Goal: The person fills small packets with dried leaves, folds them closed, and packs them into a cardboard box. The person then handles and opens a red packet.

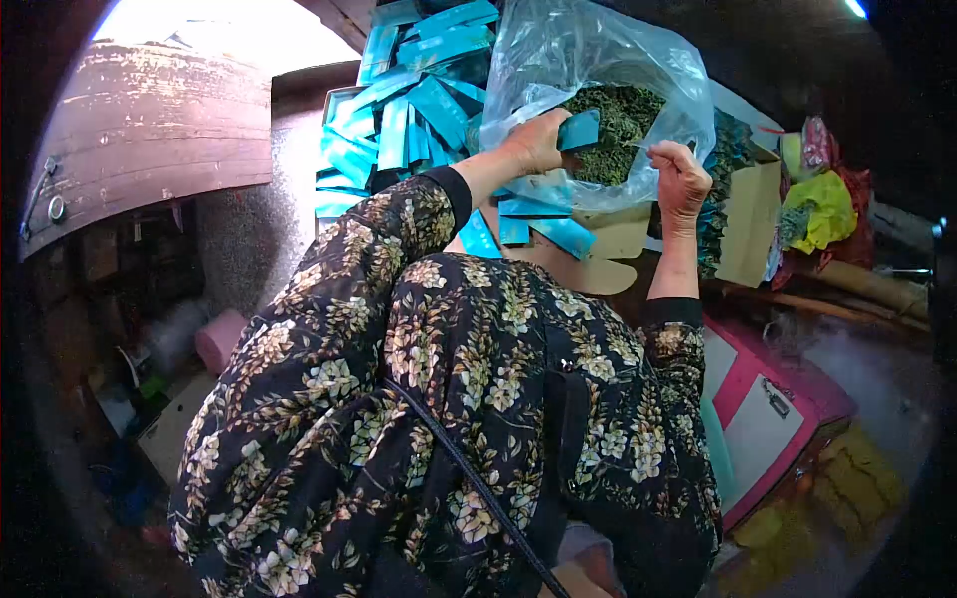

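Note:
My left hand (538, 143) is closed round a small flat blue packet (580, 130), whose far end reaches over the mouth of a clear plastic bag (538, 50). Inside the bag lies a heap of dried green herb (608, 159), loose and crumbly. At the bag's right edge my right hand (681, 179) is held up with its fingers curled closed. Whatever is between those fingers, if anything, is too small or hidden to make out. Several blue packets (543, 224) lie just below the bag, close to my left wrist.
Many more blue packets (409, 110) are piled in a box left of the bag. An open cardboard box (748, 224) with dark packets stands to the right, by a yellow bag (827, 214). A pink-edged case (768, 429) sits lower right; a wooden board (159, 130) is upper left.

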{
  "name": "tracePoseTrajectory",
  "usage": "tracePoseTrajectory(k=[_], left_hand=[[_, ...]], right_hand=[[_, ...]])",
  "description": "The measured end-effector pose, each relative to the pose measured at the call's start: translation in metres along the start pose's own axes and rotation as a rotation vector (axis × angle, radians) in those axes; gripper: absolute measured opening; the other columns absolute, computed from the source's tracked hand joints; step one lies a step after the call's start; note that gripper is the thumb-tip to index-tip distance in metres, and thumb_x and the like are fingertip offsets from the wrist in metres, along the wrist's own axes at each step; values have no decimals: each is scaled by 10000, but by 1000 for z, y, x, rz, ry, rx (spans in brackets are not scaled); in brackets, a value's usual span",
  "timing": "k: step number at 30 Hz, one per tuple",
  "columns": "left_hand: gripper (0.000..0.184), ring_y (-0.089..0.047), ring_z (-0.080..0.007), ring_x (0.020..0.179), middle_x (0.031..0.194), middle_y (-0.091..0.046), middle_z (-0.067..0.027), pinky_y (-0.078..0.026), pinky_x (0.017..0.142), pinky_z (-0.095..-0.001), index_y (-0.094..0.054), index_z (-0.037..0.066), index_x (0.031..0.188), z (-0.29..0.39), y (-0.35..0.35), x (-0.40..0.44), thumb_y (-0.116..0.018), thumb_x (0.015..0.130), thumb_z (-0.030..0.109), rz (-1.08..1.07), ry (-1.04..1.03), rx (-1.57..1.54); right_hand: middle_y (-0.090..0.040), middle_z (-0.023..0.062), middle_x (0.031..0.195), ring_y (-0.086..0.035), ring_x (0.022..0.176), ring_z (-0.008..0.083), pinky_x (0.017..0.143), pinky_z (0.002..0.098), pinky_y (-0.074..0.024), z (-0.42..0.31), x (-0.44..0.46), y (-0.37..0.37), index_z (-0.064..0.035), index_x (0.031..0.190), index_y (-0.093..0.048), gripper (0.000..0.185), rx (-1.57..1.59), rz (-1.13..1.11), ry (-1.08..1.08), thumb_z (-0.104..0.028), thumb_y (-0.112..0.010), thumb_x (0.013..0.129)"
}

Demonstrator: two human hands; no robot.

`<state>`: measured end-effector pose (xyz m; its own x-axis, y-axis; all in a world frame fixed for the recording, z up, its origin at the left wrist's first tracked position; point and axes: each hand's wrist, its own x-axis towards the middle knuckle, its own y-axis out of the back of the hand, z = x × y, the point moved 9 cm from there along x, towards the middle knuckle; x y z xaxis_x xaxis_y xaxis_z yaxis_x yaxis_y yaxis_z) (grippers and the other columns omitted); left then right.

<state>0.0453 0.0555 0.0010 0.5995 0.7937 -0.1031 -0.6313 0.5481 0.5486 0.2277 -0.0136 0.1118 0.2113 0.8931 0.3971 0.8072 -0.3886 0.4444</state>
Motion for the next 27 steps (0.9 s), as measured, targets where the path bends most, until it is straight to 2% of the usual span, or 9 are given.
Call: tracePoseTrajectory(k=[4,8,17,21,24,27], left_hand=[[680,-554,-331,984,1047,-577,-174,-447,833,-384,-488,69,1123,6,0,1,-804,575,320,17,-39,-11],[674,-548,-343,990,1055,-576,-169,-445,836,-418,-501,76,1114,11,11,-5,-809,556,294,44,-13,41],[699,-530,-355,1007,1064,-565,-156,-438,842,-435,-497,75,1103,15,2,-5,-809,533,335,38,-78,6],[703,-519,-350,1026,1078,-551,-153,-430,856,-430,-493,75,1106,18,-8,2,-808,535,337,43,-126,-56],[694,-512,-343,1038,1080,-543,-150,-420,869,-425,-494,76,1104,15,-4,-4,-806,542,337,17,-40,-75],[687,-508,-340,1044,1074,-544,-148,-415,874,-423,-497,78,1101,9,-8,-5,-805,546,340,21,-51,-113]], right_hand=[[-624,82,725,-619,666,175,622,261,-493,-35,11,-7,-32,767,-627,147,-183,-79,124,86,-602,683],[-628,86,734,-627,676,185,639,264,-499,-58,16,-22,-30,769,-618,131,-308,-158,260,75,-596,693],[-618,88,765,-619,698,241,623,287,-486,-74,22,-66,-51,748,-612,128,-414,-448,225,53,-616,674],[-586,74,707,-591,673,298,562,359,-474,-91,28,-84,-87,738,-574,107,-511,-596,306,8,-559,692],[-540,80,681,-570,656,295,547,380,-459,-120,26,-96,-87,727,-537,71,-661,-717,545,-29,-544,686],[-520,82,677,-563,656,292,548,383,-457,-137,32,-95,-88,727,-526,71,-687,-732,595,-39,-544,679]])
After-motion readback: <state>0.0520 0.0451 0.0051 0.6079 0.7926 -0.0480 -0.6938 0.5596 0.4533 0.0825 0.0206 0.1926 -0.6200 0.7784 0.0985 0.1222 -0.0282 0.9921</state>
